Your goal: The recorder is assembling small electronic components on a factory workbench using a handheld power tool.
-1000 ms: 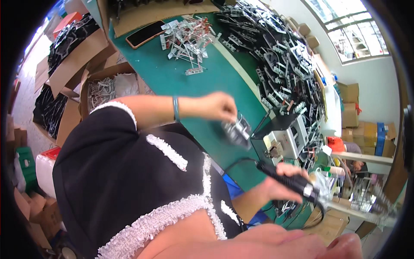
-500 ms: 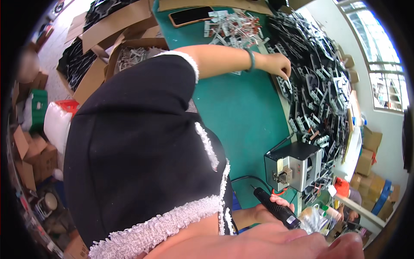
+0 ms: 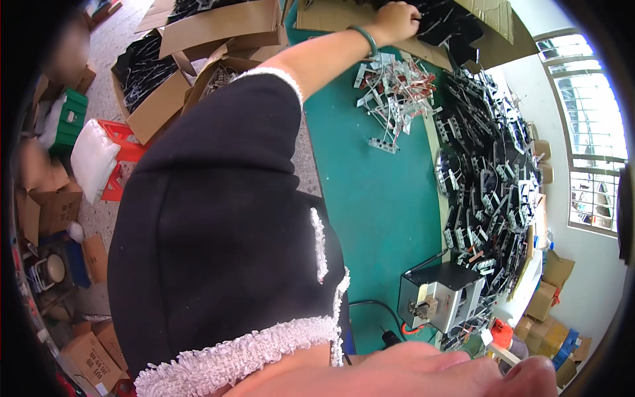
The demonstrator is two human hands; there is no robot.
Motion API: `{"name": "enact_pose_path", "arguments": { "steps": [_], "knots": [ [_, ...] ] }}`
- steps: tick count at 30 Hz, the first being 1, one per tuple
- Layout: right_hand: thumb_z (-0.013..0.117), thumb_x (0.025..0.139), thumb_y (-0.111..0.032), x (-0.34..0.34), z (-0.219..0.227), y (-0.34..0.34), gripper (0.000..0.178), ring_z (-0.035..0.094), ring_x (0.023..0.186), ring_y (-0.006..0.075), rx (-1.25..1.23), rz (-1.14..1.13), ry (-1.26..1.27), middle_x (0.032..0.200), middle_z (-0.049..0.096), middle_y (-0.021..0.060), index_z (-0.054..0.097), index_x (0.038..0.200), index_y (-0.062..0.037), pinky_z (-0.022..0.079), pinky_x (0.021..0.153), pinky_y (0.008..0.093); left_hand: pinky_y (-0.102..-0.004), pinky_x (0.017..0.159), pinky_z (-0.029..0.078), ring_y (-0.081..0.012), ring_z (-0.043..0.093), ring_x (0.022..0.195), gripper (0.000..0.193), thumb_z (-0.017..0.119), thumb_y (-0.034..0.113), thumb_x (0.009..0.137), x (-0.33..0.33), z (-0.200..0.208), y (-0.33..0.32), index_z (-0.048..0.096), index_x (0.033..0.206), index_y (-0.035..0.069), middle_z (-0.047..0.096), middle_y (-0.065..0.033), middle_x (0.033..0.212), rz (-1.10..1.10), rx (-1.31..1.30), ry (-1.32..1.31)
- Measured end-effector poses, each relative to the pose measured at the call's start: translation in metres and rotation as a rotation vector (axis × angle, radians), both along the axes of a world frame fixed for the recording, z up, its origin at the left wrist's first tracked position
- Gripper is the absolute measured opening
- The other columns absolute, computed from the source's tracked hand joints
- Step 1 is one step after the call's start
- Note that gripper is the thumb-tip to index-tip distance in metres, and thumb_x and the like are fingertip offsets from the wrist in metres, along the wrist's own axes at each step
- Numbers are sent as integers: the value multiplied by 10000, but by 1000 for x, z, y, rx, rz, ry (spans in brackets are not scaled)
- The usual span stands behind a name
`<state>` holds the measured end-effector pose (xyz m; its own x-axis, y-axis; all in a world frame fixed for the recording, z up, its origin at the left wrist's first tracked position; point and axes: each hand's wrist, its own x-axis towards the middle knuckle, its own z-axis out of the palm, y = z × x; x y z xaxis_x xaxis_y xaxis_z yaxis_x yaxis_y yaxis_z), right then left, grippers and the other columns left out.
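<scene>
Left hand (image 3: pixel 397 21), fingers curled, at far carton (image 3: pixel 495 14) of black parts (image 3: pixel 456 28); cannot tell if pinching one. Metal brackets (image 3: pixel 397 92) heaped just nearer, black assemblies (image 3: pixel 486 165) along the right, presumably to keep kinds apart. Right hand hidden, grip unknown; black driver tip (image 3: pixel 390 338) shows near.

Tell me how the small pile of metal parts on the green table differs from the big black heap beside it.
The small pile is mostly silvery with reddish bits, while the black heap mixes dark pieces with silvery ones. The small pile is compact; the black heap stretches far along the table. The small pile lies nearer the left hand than most of the black heap. Both are loose jumbles.
</scene>
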<state>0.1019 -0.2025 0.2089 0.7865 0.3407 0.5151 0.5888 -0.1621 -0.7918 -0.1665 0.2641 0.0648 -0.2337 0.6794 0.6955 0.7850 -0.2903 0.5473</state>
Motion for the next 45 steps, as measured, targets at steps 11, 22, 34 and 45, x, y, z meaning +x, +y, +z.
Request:
{"name": "enact_pose_path", "arguments": {
  "steps": [11,22,34,45],
  "knots": [
    [549,913,-524,69,-48,11,542,571,588,162,-282,34,43,738,604,52,553,1053,0,464,521,265,-466,875,480,-367,582,1003,211,451,52,884,-38,65,-63,623,1002,15,621,-187,1006,479,313,64],
    [597,908,-469,144,-102,-132,484,557,551,148,-708,-289,210,694,593,47,588,971,10,448,491,250,-430,868,488,-335,602,1003,240,502,9,853,-80,32,-34,629,1056,31,640,-170,1009,263,353,154],
    [593,858,33,77,-106,-104,214,540,661,89,-685,797,471,765,583,32,594,1073,28,432,599,210,-397,974,426,-223,565,1144,245,461,141,933,133,-48,-284,634,1105,123,621,-36,1083,-1452,472,510],
    [598,909,-35,82,-127,-87,190,556,709,81,-545,853,310,803,582,20,591,1091,19,442,641,195,-416,774,483,-283,616,907,284,639,361,819,73,-56,-217,659,911,93,643,-89,878,-535,-235,621]
  ]
}}
